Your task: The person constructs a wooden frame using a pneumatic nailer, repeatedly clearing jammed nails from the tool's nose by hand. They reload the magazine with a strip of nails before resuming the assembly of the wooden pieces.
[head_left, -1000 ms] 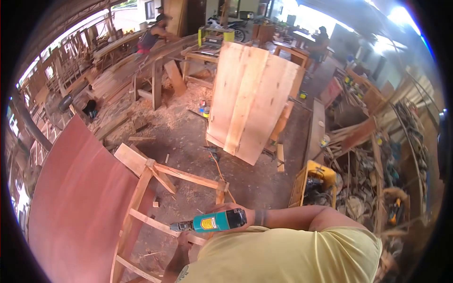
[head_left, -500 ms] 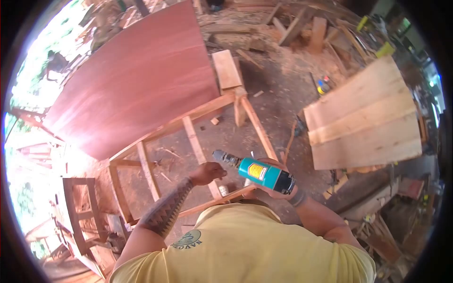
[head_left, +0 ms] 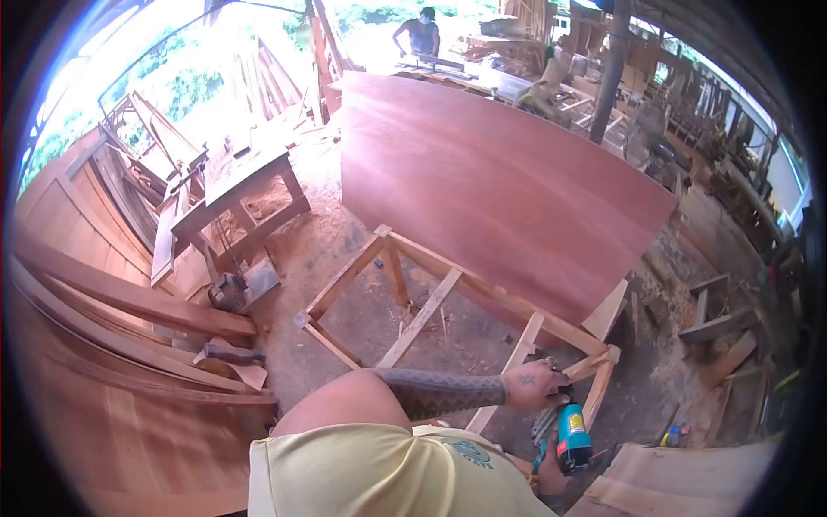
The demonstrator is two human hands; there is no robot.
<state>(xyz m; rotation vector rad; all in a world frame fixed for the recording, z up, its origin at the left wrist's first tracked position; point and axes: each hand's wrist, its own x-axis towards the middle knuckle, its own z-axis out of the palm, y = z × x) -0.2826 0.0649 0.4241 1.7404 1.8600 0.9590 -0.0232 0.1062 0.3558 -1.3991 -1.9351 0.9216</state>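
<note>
My right hand is wrapped round the grip of a teal power drill with a yellow label and a black rear end. My left hand is at the front of the drill, its fingers curled in by the dark chuck. Whatever lies between those fingers is hidden or too small to name. Both hands are over the right end of a wooden frame, built of light bars with crosspieces and short legs. Close to the left fingers is the frame's corner.
A large reddish plywood sheet leans behind the frame. Pale boards lie at lower right, and long planks fill the left side. A work table stands at back left. Another person is in the far background.
My view has swung up and to the left, bringing the workshop's far side into sight. My left hand, apart from the drill before, is now at its chuck. The right hand still holds the drill.
</note>
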